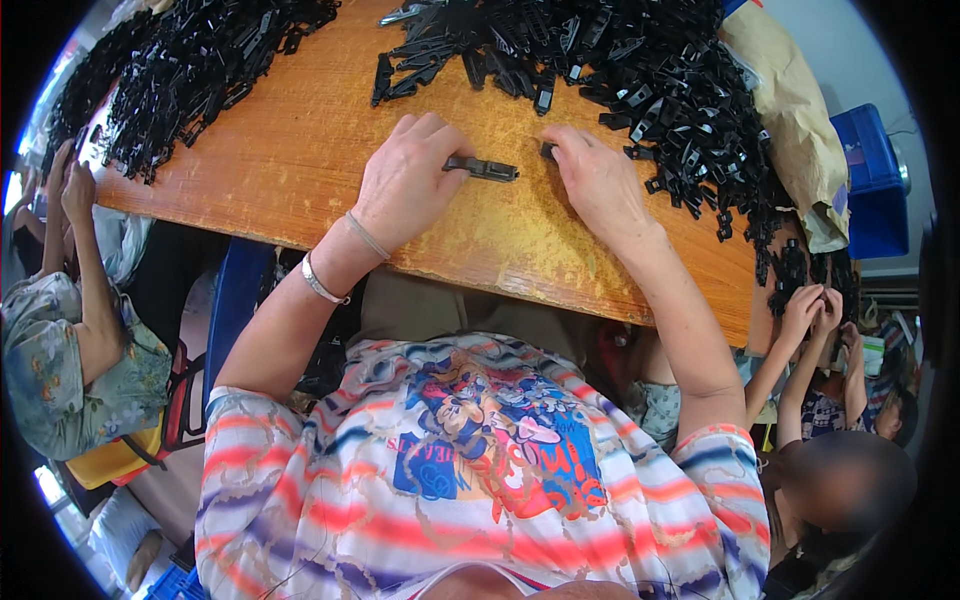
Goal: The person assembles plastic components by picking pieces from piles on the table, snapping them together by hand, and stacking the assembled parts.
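Both hands rest low on the bench point(300, 150), close to each other but not touching. The left hand point(405, 180) is closed in a pinch on one end of a slim black plastic clip point(482, 168), which lies flat on the wood and sticks out toward the right hand point(598, 180). The right hand lies palm down with its fingers curled; its fingertips press on a small black piece point(547, 151) just beyond the free end of the clip, and most of that piece is hidden, so whether it is truly gripped cannot be told. Two thin bracelets point(340, 262) circle the left wrist.

Just past the fingers of both hands a big heap of black clips point(600, 50) spreads over the far side of the bench and runs on around the right hand to the bench's right edge. Well beyond the left hand lies a second heap of black clips point(190, 70). Further out past the right hand, a brown paper sack point(790, 120) slumps beside the heap, with a blue plastic crate point(868, 170) behind it.

At the far left a person in a patterned shirt point(50, 360) sits by the bench with raised hands. At the lower right another person's hands point(815, 305) are held together near the hanging clips.
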A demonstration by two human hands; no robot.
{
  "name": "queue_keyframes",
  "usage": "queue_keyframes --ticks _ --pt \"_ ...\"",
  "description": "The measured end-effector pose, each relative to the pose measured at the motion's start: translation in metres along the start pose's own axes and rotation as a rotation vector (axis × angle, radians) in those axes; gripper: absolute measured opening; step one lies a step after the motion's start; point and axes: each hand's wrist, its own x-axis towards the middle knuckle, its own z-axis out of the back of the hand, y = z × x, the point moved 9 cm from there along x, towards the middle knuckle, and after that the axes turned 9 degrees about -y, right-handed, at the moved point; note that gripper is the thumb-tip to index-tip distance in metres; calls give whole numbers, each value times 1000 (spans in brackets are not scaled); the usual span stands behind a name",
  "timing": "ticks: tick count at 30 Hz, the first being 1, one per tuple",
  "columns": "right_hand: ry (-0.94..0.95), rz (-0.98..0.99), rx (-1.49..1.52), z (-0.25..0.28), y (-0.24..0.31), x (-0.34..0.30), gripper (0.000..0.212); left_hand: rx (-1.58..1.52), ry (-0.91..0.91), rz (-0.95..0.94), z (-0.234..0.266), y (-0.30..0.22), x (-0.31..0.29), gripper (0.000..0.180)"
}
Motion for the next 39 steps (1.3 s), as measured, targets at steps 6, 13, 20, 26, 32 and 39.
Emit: queue_keyframes --ticks 6,13,20,26,32,39 --pt "-4 37 -2 4 -1 -5 24 1 -19 -3 -2 -1 0 17" --pt "-144 8 326 13 42 -1 26 5 -48 1 1 1 -4 18" --pt "-87 -81 378 -9 20 1 28 -2 -43 3 0 3 -4 18" --pt "-107 137 368 -9 26 15 27 -33 -29 9 -7 4 -3 17" --pt "-62 189 448 -23 49 26 27 -18 -17 29 4 7 -6 14" --pt "-146 178 384 10 13 -12 23 84 305 230 112 31 -70 22"
